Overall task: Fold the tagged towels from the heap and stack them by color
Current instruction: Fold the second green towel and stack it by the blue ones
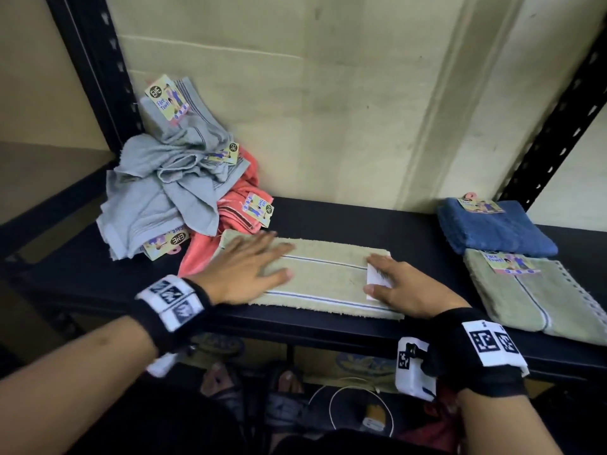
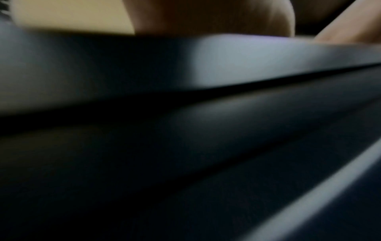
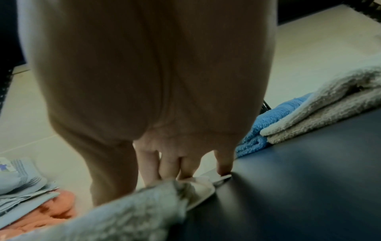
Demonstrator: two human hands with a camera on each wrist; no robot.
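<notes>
At far left of shelf (image 1: 345, 218): heap (image 1: 164, 192) unfolded – grey and coral towels left. Mid-shelf: beige towel (image 1: 322, 280) folded to strip, needs one more fold. Left hand (image 1: 243, 267) flat on it, fingers straight; right hand (image 1: 407, 287) presses tag end, fingers extended. Far right – blue towel (image 1: 492, 228) and beige stack (image 1: 532, 297) done.

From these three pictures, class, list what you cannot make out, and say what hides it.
- Left wrist view: nearly everything, blurred and dark, pressed against the black metal shelf.
- Head view: white tag print on the long beige folded towel, covered by the right hand.
- Head view: the crumpled coral towel, buried under grey towels.
</notes>
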